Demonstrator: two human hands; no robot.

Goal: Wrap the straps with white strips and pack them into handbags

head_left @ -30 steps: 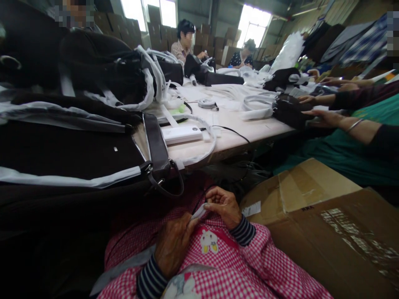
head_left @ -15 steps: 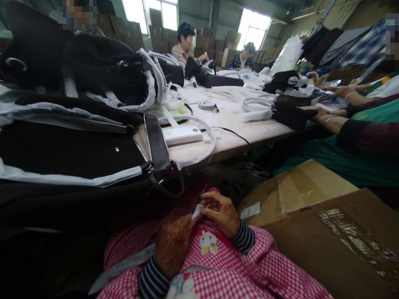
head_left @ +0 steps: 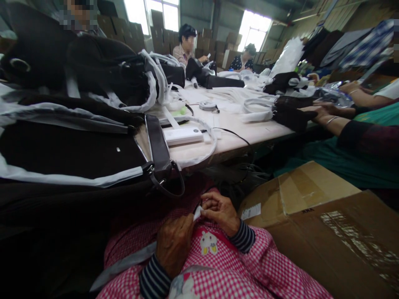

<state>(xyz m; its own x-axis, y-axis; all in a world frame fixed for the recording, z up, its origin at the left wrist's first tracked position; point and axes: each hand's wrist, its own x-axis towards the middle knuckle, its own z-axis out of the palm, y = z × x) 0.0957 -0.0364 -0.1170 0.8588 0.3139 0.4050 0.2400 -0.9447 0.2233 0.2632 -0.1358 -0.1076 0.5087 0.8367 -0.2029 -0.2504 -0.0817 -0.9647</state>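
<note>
Over my lap, my left hand (head_left: 176, 241) is closed with its back to me, gripping a strip of thin white wrapping material (head_left: 197, 213). My right hand (head_left: 220, 211) pinches the same strip between thumb and fingers, just right of the left hand. A longer pale length (head_left: 124, 262) trails out behind my left wrist across the checked sleeve. Something thin and dark shows by the right fingertips, too small to name. Ahead on the left, a dark bag (head_left: 71, 153) with white-wrapped straps lies at the table's edge, touched by neither hand.
A large cardboard box (head_left: 336, 232) stands close at my right. On the table (head_left: 240, 128) are a white power bank (head_left: 182, 136) with a black cable, a coiled grey strap (head_left: 208, 106) and more dark bags (head_left: 102, 70). A co-worker's hands (head_left: 321, 112) hold a dark bag at right.
Hardly anything differs. My hands stay together on the white strip with only slight finger movement, and the view shifts a little.
</note>
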